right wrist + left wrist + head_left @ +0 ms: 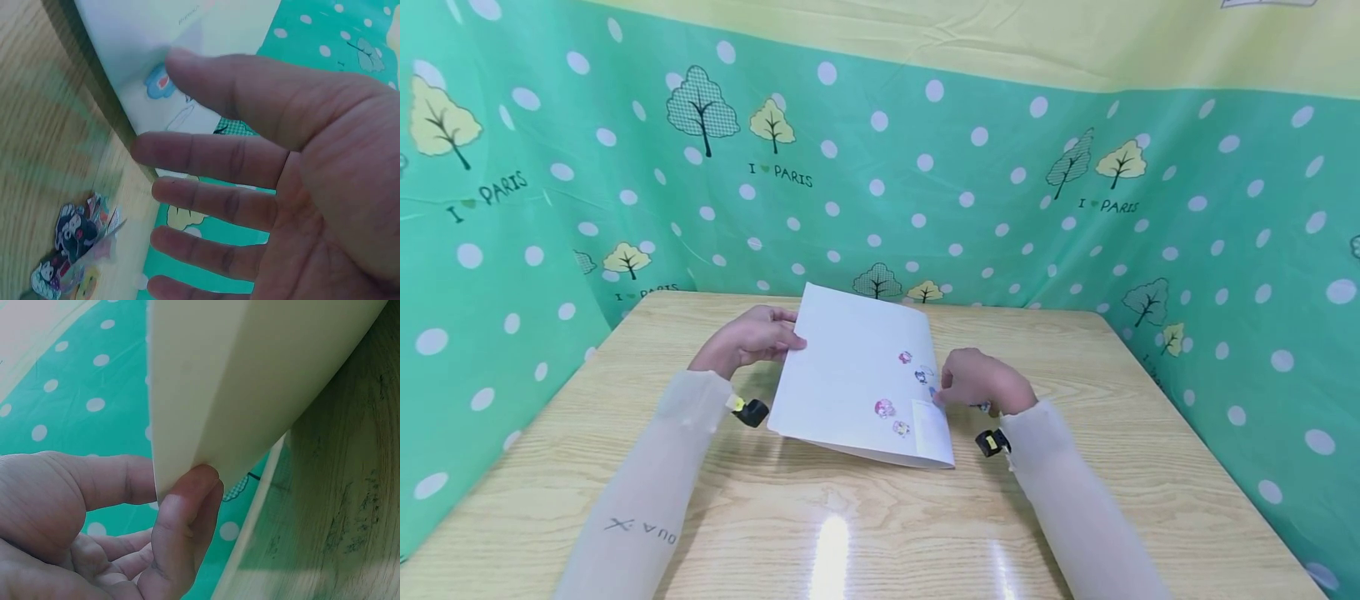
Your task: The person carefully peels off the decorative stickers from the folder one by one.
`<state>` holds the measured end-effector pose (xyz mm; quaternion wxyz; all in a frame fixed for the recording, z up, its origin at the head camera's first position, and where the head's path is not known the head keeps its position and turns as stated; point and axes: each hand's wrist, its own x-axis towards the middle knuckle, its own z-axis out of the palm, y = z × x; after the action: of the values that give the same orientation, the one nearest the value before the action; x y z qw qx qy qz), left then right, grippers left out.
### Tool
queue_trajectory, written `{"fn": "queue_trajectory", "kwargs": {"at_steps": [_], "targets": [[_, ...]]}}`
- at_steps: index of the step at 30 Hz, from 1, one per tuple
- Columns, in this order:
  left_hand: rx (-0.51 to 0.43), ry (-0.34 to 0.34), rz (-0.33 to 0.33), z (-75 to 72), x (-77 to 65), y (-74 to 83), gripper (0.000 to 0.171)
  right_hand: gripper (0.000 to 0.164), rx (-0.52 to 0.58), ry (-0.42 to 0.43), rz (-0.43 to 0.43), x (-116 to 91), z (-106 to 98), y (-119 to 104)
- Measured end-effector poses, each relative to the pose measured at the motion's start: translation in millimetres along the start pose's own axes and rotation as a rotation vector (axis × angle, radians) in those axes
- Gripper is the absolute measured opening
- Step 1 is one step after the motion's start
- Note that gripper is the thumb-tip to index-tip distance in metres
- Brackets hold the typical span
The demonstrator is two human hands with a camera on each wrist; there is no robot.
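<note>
A white folder, its lower edge showing two layers, stands tilted above the table in the head view. Small cartoon stickers dot its right side, near a pale rectangular patch. My left hand pinches the folder's left edge; in the left wrist view its thumb and a finger meet on either side of the sheet. At the right edge is my right hand. Its thumb touches the folder beside a blue flower sticker, while the other fingers extend fairly straight.
Loose cartoon cut-outs lie on the wooden table beneath the right hand, mostly hidden in the head view. A green dotted curtain encloses the table at the back and sides. Black wrist cameras sit by both cuffs.
</note>
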<state>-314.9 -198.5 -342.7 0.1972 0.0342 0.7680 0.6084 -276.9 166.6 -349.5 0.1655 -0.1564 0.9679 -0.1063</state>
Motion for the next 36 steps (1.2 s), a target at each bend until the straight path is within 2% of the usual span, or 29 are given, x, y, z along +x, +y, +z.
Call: {"fn": "queue_trajectory", "kwargs": {"at_steps": [5, 13, 19, 29, 36], "targets": [[-0.008, -0.005, 0.002, -0.2, -1.1, 0.9, 0.064, 0.016, -0.06, 0.04, -0.053, 1.2, 2.7, -6.2], [-0.012, -0.008, 0.006, 0.2, -2.5, 2.4, 0.065, 0.029, -0.167, 0.081, -0.064, 4.0, 7.6, -13.6], [-0.018, -0.004, 0.006, 0.7, -3.1, 2.7, 0.064, 0.025, -0.266, 0.12, -0.079, 6.0, 10.1, -18.9], [-0.008, 0.002, 0.002, 0.5, -2.4, 2.3, 0.067, 0.009, -0.282, 0.16, -0.087, 6.7, 13.7, -22.4], [-0.008, 0.008, 0.003, 0.3, -2.4, 1.8, 0.066, 0.023, -0.229, 0.158, -0.049, 3.8, 13.0, -24.2]]}}
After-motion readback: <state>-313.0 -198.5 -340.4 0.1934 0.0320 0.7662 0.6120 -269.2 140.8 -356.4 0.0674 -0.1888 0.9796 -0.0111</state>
